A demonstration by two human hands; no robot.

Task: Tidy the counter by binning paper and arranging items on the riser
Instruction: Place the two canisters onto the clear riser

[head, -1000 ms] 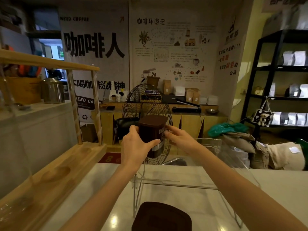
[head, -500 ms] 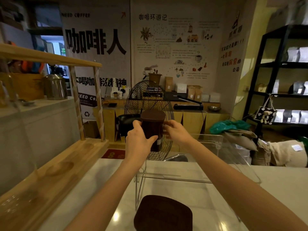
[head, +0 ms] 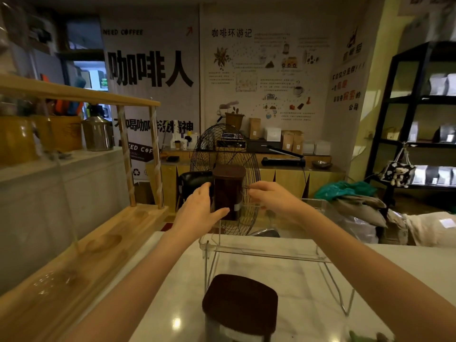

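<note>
The back wall carries two large posters [head: 150, 70], one in bold black Chinese characters, the other an illustrated coffee chart [head: 266, 75]. Below them a low wooden cabinet [head: 283, 176] holds paper bags and boxes, with a round wire fan [head: 224, 178] standing before it. A black shelving unit [head: 417, 114] lines the right wall, stocked with pale pouches. Light is dim and warm.
</note>
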